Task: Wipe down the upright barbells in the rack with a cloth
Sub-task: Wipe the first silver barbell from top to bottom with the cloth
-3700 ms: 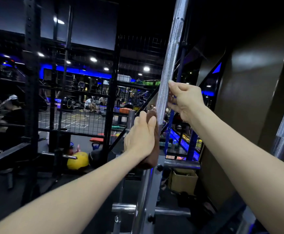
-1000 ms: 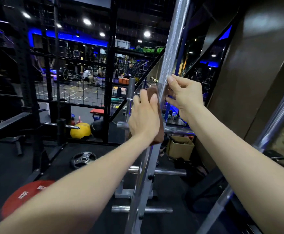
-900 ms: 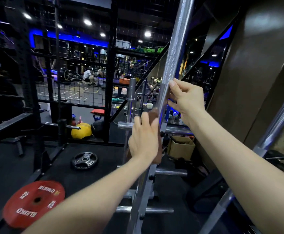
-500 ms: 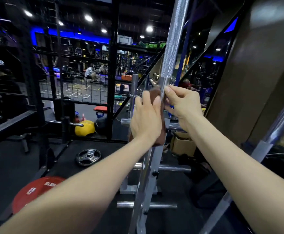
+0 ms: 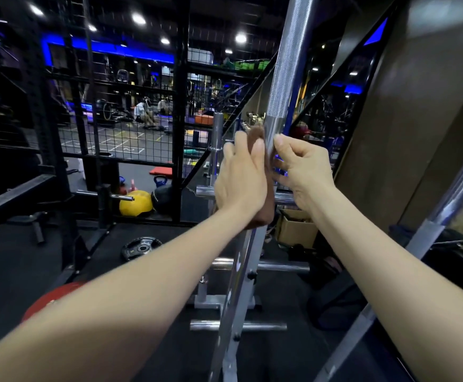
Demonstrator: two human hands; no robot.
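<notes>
Barbell (image 5: pixel 280 86) wiping is underway: left hand (image 5: pixel 238 180) presses the brown cloth (image 5: pixel 256 133) flat-fingered, right hand (image 5: pixel 302 166) pinches the shaft; next likely slides along it.

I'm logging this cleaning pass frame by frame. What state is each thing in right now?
Left hand: presses the cloth flat against the barbell.
Right hand: fingers curled at the barbell, steadying it.
Cloth: brown, wrapped against the shaft under the left palm.
Barbell: upright, slightly tilted, chrome.
Second barbell: leaning at right, untouched.
Red plate: flat on the floor.
Yellow ball: on the floor.
</notes>
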